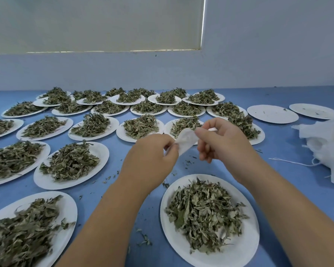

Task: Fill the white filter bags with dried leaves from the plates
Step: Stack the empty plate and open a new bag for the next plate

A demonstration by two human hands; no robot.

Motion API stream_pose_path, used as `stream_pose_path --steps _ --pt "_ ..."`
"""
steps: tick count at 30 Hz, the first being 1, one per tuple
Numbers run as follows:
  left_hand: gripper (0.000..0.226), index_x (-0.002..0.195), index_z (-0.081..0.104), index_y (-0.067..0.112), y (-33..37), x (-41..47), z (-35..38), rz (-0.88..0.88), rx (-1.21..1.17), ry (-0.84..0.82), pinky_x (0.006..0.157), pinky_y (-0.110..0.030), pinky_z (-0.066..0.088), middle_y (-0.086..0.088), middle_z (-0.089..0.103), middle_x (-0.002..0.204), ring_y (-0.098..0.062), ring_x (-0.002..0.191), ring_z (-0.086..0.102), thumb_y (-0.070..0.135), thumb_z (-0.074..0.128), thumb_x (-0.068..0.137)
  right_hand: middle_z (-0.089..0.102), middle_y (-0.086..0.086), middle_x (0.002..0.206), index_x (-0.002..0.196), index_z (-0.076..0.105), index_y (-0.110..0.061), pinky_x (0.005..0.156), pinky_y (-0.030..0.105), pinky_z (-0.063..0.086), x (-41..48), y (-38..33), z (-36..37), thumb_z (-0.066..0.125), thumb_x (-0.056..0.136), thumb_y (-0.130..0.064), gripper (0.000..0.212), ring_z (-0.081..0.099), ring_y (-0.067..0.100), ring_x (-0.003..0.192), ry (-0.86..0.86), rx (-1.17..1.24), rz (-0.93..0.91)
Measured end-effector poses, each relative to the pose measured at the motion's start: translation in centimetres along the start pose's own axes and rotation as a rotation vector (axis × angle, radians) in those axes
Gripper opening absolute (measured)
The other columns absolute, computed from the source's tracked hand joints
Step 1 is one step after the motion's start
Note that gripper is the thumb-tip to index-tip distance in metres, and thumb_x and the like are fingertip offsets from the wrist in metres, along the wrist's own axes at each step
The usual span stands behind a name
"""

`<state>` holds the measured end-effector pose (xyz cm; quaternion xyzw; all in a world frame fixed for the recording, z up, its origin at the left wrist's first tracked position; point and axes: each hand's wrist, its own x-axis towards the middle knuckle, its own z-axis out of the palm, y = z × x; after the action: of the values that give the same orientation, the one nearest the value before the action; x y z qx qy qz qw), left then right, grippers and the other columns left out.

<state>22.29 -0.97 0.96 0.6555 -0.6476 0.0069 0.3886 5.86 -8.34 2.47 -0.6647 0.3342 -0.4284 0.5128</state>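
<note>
A small white filter bag (186, 140), thin, crumpled and half see-through, is held up at 12 o'clock from the nearest plate (239, 251) of dried leaves (202, 214). The left hand (152, 153) and right hand (222, 139) each pinch one edge with curled fingers.

The flat blue table top (289, 151) was smooth and matt. The round white paper plates (245, 253), spread from lower right to the far rows, had a matt, uncoated finish. The dried green leaves (202, 211) on them were crinkled, rough and dull. The small white filter bag (187, 140) at centre frame was thin fibrous cloth, slightly translucent. The heap of white filter bags (330, 145) at the right edge looked gauzy, with frayed edges. The thin white string (293, 162) at its lower left was soft thread. The pale wall (258, 54) was matt.
</note>
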Motion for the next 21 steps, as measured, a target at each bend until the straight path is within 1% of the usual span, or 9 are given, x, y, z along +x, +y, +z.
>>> stream_pose_path --steps 3,5,7,9,11,15,17,19,21 --pt "0.021 0.069 0.06 0.023 0.4 0.0 0.1 -0.022 -0.049 0.023 0.052 -0.02 0.03 0.01 0.059 0.071 0.001 0.06 0.046 0.032 0.058 0.088 0.063 -0.001 0.066 0.089 0.055 -0.021 0.051 0.027 0.048 -0.6 0.0 0.6 0.069 0.084 -0.026 0.016 0.062 0.018 0.056 -0.09 -0.15 -0.124" --pt "0.024 0.066 0.056 0.022 0.6 -0.2 0.2 -0.004 -0.054 0.029 0.052 -0.019 0.028 0.009 0.055 0.066 -0.002 0.059 0.045 0.03 0.061 0.088 0.063 -0.004 0.072 0.089 0.054 -0.029 0.057 0.029 0.049 -0.8 0.3 1.0 0.071 0.081 -0.032 0.019 0.062 0.022 0.065 -0.092 -0.307 -0.167" --pt "0.027 0.064 0.052 0.021 0.7 -0.3 0.3 0.031 -0.05 0.036 0.052 -0.017 0.028 0.008 0.051 0.064 -0.004 0.06 0.043 0.027 0.063 0.088 0.063 -0.002 0.077 0.088 0.053 -0.032 0.057 0.028 0.045 -0.7 0.6 1.1 0.068 0.082 -0.033 0.016 0.063 0.023 0.069 -0.071 -0.338 -0.172" --pt "0.027 0.065 0.054 0.017 0.8 -0.3 0.4 0.05 -0.052 0.039 0.055 -0.016 0.03 0.008 0.05 0.064 -0.004 0.064 0.044 0.026 0.066 0.087 0.064 0.0 0.078 0.087 0.054 -0.031 0.055 0.029 0.045 -0.6 0.7 1.2 0.066 0.083 -0.028 0.013 0.063 0.021 0.066 -0.044 -0.322 -0.163" --pt "0.026 0.067 0.056 0.017 0.9 -0.3 0.5 0.04 -0.079 0.025 0.055 -0.015 0.031 0.008 0.052 0.065 -0.004 0.066 0.046 0.03 0.067 0.087 0.065 0.001 0.078 0.086 0.055 -0.029 0.056 0.036 0.049 -0.5 0.7 1.3 0.063 0.084 -0.023 0.01 0.063 0.021 0.066 -0.014 -0.332 -0.156" --pt "0.022 0.067 0.058 0.025 1.1 -0.2 0.3 -0.088 -0.233 0.058 0.054 -0.01 0.033 0.011 0.057 0.07 0.005 0.058 0.046 0.03 0.071 0.084 0.064 0.006 0.081 0.089 0.056 -0.022 0.064 0.045 0.052 -0.4 0.8 1.2 0.058 0.081 -0.014 0.011 0.061 0.03 0.073 0.015 -0.391 -0.148" --pt "0.014 0.073 0.06 0.024 0.8 -0.1 0.2 -0.122 -0.199 0.128 0.057 -0.008 0.034 0.011 0.058 0.075 0.006 0.065 0.048 0.023 0.07 0.084 0.062 -0.004 0.074 0.087 0.055 -0.024 0.062 0.038 0.05 -0.3 0.9 1.1 0.059 0.079 -0.012 0.015 0.057 0.019 0.064 0.012 -0.395 -0.144" --pt "0.01 0.08 0.06 0.026 0.7 -0.1 0.0 -0.126 -0.112 0.167 0.059 -0.008 0.035 0.011 0.056 0.078 0.005 0.077 0.048 0.018 0.065 0.085 0.056 -0.015 0.067 0.084 0.054 -0.027 0.057 0.023 0.044 -0.4 0.9 1.1 0.06 0.077 -0.012 0.018 0.047 0.004 0.055 0.002 -0.423 -0.159" --pt "0.012 0.084 0.057 0.03 0.7 -0.2 0.0 -0.139 -0.055 0.151 0.055 -0.014 0.033 0.011 0.052 0.079 0.001 0.076 0.048 0.018 0.06 0.085 0.053 -0.015 0.066 0.083 0.052 -0.029 0.052 0.015 0.038 -0.6 0.9 1.2 0.06 0.076 -0.012 0.02 0.043 0.001 0.054 -0.011 -0.472 -0.178"
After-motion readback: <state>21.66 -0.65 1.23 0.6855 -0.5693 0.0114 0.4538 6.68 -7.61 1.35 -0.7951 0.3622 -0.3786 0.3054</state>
